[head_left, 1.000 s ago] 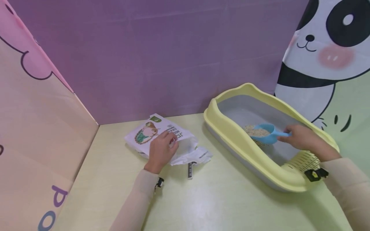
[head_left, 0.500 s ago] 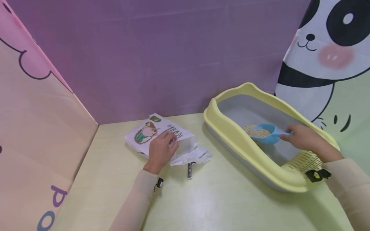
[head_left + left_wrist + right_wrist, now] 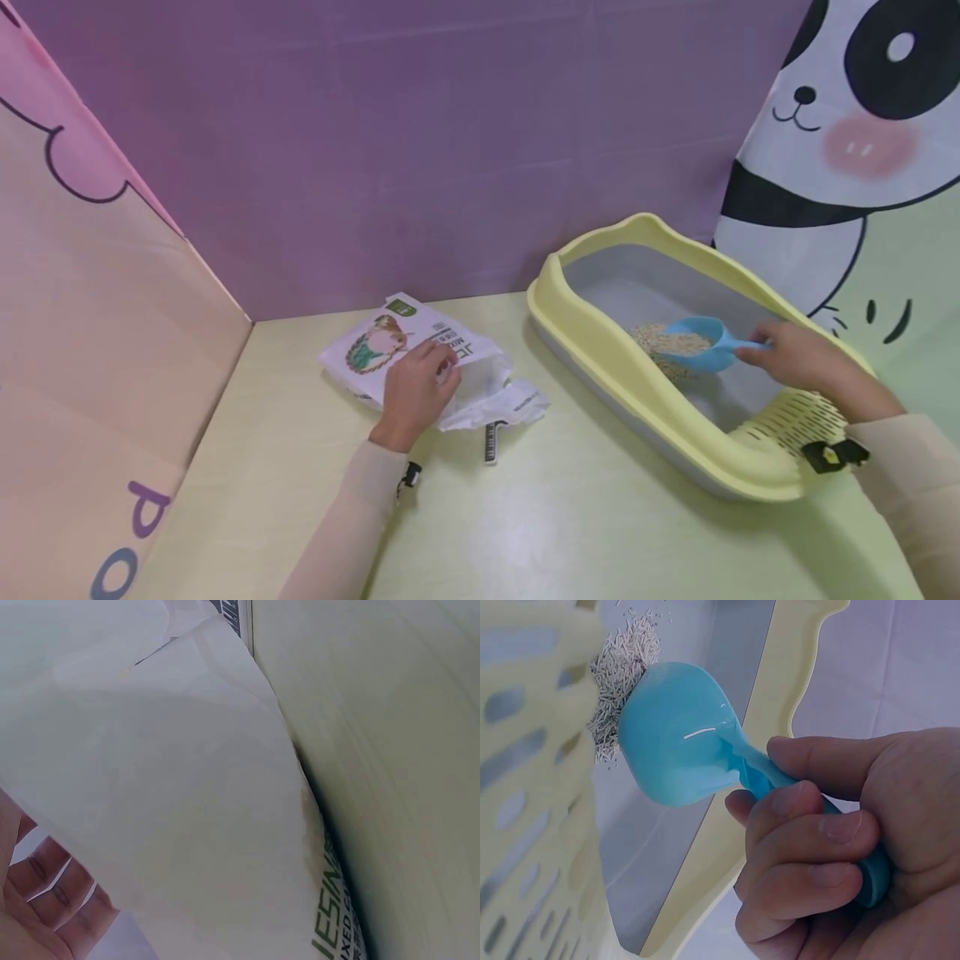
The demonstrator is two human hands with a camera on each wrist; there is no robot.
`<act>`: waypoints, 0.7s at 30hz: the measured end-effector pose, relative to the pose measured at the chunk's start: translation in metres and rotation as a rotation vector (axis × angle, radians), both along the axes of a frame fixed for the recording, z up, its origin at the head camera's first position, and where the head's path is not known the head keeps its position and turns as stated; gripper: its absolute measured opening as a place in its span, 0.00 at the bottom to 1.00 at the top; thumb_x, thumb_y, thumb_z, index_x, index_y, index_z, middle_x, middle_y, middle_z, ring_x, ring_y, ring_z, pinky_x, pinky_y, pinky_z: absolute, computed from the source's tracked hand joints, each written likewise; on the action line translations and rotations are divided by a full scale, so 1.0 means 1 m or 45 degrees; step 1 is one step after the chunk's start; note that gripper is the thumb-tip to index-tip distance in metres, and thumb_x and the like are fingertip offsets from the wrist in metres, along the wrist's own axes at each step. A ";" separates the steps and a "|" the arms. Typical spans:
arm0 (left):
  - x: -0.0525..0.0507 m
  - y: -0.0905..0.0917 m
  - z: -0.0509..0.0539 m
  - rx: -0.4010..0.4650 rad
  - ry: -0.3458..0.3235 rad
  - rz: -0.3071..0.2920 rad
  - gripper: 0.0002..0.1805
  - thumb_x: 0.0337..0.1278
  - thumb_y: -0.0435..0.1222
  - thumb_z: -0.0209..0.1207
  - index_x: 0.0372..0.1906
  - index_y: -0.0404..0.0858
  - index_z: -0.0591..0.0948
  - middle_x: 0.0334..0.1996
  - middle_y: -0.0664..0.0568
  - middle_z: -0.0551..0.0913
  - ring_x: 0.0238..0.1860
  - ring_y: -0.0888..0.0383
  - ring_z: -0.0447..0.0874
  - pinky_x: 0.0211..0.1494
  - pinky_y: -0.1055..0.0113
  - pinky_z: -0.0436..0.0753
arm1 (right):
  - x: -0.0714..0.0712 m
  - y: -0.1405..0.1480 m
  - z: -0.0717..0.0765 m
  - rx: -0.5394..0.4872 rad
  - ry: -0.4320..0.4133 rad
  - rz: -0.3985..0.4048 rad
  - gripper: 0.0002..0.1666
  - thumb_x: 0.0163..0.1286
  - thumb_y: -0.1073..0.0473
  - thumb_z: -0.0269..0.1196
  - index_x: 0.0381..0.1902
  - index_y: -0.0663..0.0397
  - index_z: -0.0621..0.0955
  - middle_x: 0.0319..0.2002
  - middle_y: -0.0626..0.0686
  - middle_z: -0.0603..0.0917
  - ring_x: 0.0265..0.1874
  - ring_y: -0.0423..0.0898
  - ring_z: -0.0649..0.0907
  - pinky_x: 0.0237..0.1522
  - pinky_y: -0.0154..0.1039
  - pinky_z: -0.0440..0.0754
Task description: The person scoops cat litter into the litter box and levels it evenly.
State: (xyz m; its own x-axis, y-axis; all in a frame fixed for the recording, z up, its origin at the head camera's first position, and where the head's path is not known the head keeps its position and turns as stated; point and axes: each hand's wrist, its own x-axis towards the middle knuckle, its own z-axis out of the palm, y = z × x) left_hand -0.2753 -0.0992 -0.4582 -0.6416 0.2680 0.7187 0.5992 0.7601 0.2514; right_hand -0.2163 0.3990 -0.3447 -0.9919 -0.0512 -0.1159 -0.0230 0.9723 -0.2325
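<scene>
My right hand [image 3: 798, 362] grips the handle of a blue scoop [image 3: 679, 739], fingers curled round it. The scoop is low inside a yellow-rimmed litter box [image 3: 581, 329] with a grey base. Pale litter pellets [image 3: 675, 342] lie in the scoop's mouth and in a small heap beside it; the right wrist view shows the scoop's smooth outside. My left hand [image 3: 414, 392] rests at the open end of a white litter bag [image 3: 465, 342], fingers bent. In the left wrist view the bag's paper hides the fingertips, so whether they pinch it is unclear.
A slotted yellow step [image 3: 795, 423] sits at the litter box's near end. A small black-and-white strip [image 3: 491, 443] sticks out from under the bag on the table [image 3: 525, 525]. A purple wall [image 3: 435, 158] stands behind, with printed panels left and right.
The scoop has shifted slightly right with my right hand, and more pellets show along its lower left side. My left hand and the bag hold their place.
</scene>
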 end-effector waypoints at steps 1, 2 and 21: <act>0.000 0.000 0.000 -0.002 -0.002 0.000 0.04 0.52 0.34 0.69 0.32 0.41 0.85 0.28 0.52 0.85 0.24 0.57 0.80 0.25 0.66 0.78 | 0.000 0.001 0.001 -0.003 -0.002 -0.003 0.23 0.77 0.53 0.58 0.41 0.74 0.78 0.31 0.62 0.83 0.29 0.52 0.79 0.28 0.42 0.74; 0.000 0.000 0.000 -0.003 -0.004 0.001 0.04 0.52 0.34 0.69 0.32 0.41 0.85 0.28 0.52 0.85 0.24 0.58 0.80 0.25 0.66 0.78 | 0.001 0.001 0.002 0.001 0.000 -0.005 0.23 0.77 0.53 0.58 0.41 0.74 0.78 0.32 0.62 0.83 0.29 0.52 0.79 0.28 0.42 0.75; 0.001 -0.001 0.001 0.004 -0.009 -0.018 0.03 0.53 0.34 0.68 0.33 0.41 0.85 0.30 0.51 0.86 0.25 0.57 0.81 0.26 0.66 0.79 | 0.003 0.015 0.003 0.103 0.059 -0.037 0.16 0.73 0.53 0.59 0.39 0.64 0.77 0.32 0.62 0.84 0.29 0.56 0.79 0.27 0.46 0.74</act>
